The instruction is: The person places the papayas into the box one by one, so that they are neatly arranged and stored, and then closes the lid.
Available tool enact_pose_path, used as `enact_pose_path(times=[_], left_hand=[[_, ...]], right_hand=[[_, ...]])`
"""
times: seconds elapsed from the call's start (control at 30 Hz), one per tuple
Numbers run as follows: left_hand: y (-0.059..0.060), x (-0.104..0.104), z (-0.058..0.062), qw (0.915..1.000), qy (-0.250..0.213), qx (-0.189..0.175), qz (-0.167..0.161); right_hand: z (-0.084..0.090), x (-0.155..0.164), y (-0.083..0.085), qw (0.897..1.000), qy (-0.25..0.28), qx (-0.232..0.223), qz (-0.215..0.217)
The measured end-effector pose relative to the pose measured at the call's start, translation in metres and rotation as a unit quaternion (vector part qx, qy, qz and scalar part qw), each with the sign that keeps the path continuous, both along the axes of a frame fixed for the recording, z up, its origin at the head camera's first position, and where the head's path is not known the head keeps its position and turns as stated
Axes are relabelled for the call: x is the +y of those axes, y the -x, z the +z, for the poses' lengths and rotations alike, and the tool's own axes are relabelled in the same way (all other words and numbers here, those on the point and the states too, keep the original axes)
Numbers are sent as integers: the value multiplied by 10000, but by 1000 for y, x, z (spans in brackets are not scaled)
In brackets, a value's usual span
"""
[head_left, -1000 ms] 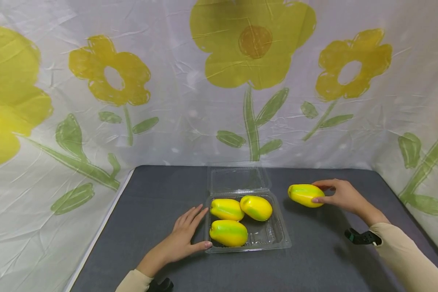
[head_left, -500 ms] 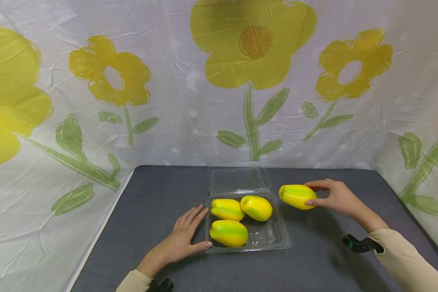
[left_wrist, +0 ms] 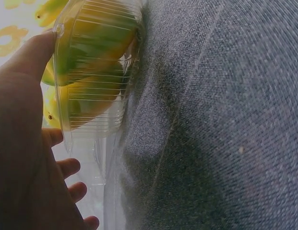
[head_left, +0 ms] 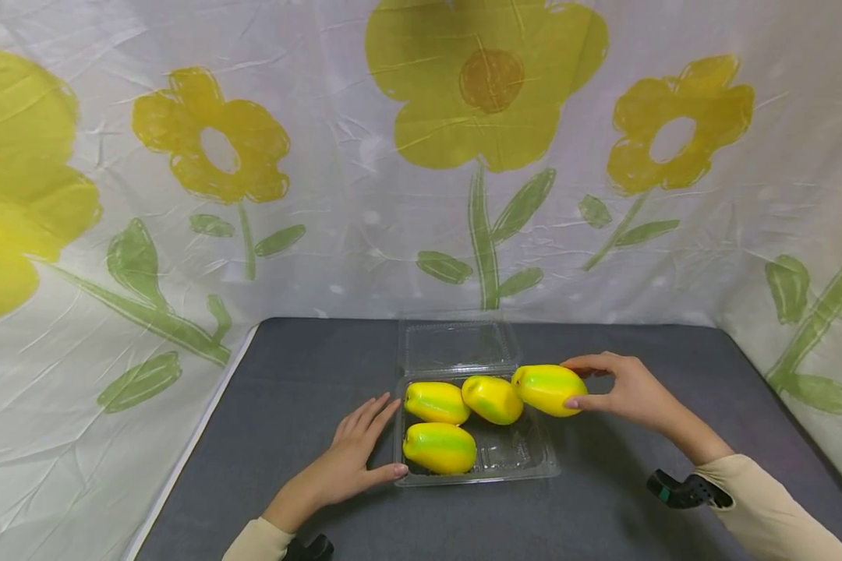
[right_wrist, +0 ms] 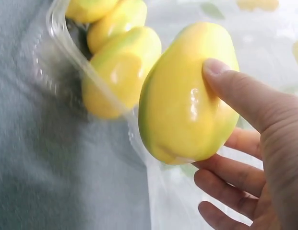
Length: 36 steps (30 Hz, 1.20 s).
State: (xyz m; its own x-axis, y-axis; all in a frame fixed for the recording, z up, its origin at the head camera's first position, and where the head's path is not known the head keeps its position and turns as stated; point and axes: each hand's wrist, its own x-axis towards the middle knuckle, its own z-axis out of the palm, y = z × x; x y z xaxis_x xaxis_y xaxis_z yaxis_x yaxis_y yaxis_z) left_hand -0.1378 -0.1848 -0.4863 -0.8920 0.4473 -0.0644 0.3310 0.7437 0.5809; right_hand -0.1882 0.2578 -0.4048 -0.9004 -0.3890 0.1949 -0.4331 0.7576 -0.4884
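Note:
My right hand (head_left: 627, 393) pinches a glossy yellow-green mango (head_left: 549, 389) between thumb and fingers. In the head view this mango overlaps the right rim of a clear plastic clamshell box (head_left: 546, 460). Inside the box lie three similar mangoes: one at the back left (head_left: 435, 402), one at the back right (head_left: 493, 400) and one at the front left (head_left: 438, 448). At the box's left side is my left hand (head_left: 344, 460), fingers spread and fairly straight. Its thumb touches the rim (left_wrist: 56, 57) in the left wrist view.
The box's transparent lid (head_left: 458, 347) lies folded back behind it. Everything stands on a dark grey cloth-covered table (head_left: 309, 366). A white curtain (head_left: 351, 234) printed with yellow flowers rises at the back and both sides.
My right hand has carried its mango leftward and slightly toward me, from beside the box to its right rim. The left hand, the box and the other mangoes have stayed put.

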Motion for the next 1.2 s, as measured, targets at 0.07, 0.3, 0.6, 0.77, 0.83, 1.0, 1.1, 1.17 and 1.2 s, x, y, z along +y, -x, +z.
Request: enact_pose_path(times=[0.07, 0.3, 0.6, 0.77, 0.83, 1.0, 1.1, 1.17, 1.2], left_hand=[[0, 0, 0, 10000, -1, 9, -6], [1, 0, -1, 10000, 54, 62, -18], [2, 0, -2, 10000, 41, 23, -9], [2, -1, -1, 10000, 77, 19, -10], [1, -1, -1, 10000, 82, 53, -10], [1, 0, 0, 9999, 86, 88, -7], [1, 0, 0, 9999, 87, 71, -9], [1, 0, 0, 9999, 82, 58, -11], [1, 0, 0, 10000, 91, 23, -16]], right_hand=[[1, -5, -2, 10000, 27, -18, 49], [-1, -20, -9, 9997, 132, -26, 226], [-10, -37, -17, 9986, 394, -120, 324], [-16, -42, -20, 9979, 482, 99, 412], [-19, -44, -20, 9976, 518, 149, 427], [-25, -49, -23, 9972, 600, 205, 385], [-28, -52, -25, 9972, 624, 185, 369], [-31, -54, -26, 9974, 610, 147, 355], [-32, -54, -26, 9975, 603, 130, 340]])
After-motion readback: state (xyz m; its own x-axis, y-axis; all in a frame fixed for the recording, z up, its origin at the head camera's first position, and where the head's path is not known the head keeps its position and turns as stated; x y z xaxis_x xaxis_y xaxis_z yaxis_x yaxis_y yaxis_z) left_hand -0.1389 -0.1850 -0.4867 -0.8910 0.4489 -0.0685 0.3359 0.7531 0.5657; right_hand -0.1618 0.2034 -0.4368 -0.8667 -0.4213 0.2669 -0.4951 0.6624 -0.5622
